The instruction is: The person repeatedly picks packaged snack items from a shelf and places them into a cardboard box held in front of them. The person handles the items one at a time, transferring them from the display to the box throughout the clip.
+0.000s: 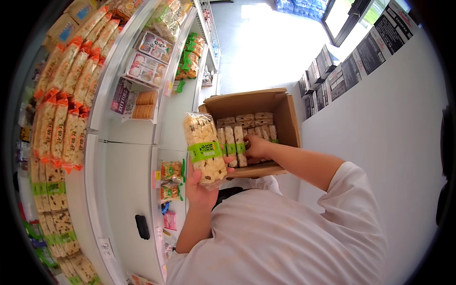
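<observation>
My left hand (202, 190) holds up a clear-wrapped puffed snack bar pack (204, 148) with a green label band, its fingers wrapped round the lower part. An open cardboard box (290, 111) stands in front of me, holding several similar packs (232, 145) set on edge, with more lying behind them. My right hand (256, 146) reaches inside the box and has its fingers on the upright packs. Those fingertips are partly hidden among the packs, so whether they grip one cannot be made out.
Shelves on the left carry orange-ended snack packs (61, 123), green-banded packs (56, 190), boxed cookies (145, 104) and small bags (172, 172). A black object (142, 227) lies on a shelf. Black-and-white cartons (354, 73) line the right wall, and wrapped bottles (301, 7) stand far off near a door.
</observation>
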